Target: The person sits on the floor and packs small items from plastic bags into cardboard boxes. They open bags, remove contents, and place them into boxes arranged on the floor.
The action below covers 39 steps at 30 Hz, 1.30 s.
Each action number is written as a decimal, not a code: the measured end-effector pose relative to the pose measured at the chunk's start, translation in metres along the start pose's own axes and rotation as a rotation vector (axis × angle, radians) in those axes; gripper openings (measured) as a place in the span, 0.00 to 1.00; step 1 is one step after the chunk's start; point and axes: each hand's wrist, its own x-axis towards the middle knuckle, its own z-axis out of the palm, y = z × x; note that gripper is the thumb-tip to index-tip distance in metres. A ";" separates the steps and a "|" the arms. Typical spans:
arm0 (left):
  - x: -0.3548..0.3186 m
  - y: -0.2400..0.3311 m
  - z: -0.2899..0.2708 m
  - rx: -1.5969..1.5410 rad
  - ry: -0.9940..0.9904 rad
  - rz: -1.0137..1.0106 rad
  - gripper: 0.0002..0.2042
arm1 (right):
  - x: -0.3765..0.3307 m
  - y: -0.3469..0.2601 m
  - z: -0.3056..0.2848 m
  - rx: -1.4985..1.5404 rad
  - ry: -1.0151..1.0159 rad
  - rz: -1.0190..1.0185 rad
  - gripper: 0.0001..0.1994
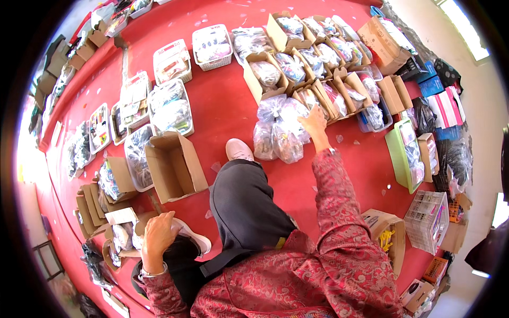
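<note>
My right hand (315, 127) reaches forward to a cluster of clear plastic bags (280, 135) on the red floor. Its thumb and fingers close at the right edge of the upper bag; the exact grip is partly hidden. Small mixed goods show dimly through the plastic. Low on the left, my left hand (159, 233) hangs over my bent leg beside my white shoe (193, 237), fingers loosely curved and apart with nothing in them. Ahead of that hand stands an open, unfilled cardboard box (176, 168).
Rows of open cardboard boxes (263, 93) with bagged goods stand beyond the bags. White baskets (214, 64) and trays line the left. At right are a green tub (393, 153), a clear crate (420, 218) and a carton (371, 217) with yellow items. My other shoe (239, 150) is planted nearby.
</note>
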 end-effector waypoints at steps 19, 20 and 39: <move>0.025 -0.003 0.017 0.107 0.077 0.118 0.19 | -0.067 -0.052 0.099 -0.120 -0.324 -0.178 0.23; 0.023 -0.003 0.018 0.103 0.091 0.116 0.19 | -0.054 -0.058 0.084 -0.061 -0.380 -0.032 0.27; 0.032 0.000 0.020 0.095 0.014 0.098 0.19 | -0.048 -0.015 0.127 0.005 -0.226 0.039 0.43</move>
